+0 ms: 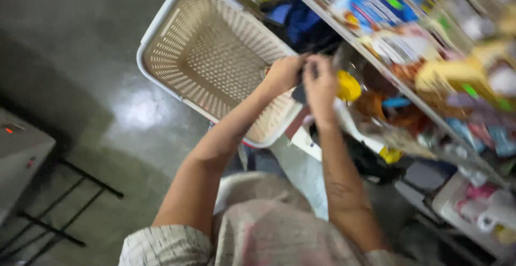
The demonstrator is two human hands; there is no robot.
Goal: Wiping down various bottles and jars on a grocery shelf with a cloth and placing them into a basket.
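Observation:
My left hand [282, 74] and my right hand [321, 83] meet over the right rim of a beige perforated plastic basket [177, 29]. Both close on a small dark object [299, 93] between them; the picture is blurred and I cannot tell what it is. A yellow round item [348, 86] sits just right of my right hand, touching or very near it. The basket looks empty inside and stands tilted beside a shelf.
A shelf [376, 61] full of colourful packets runs along the right, with more goods on lower tiers [478, 212]. A grey appliance [19, 147] on a black metal stand [64, 212] is at the left. The floor [107, 110] is dark and glossy.

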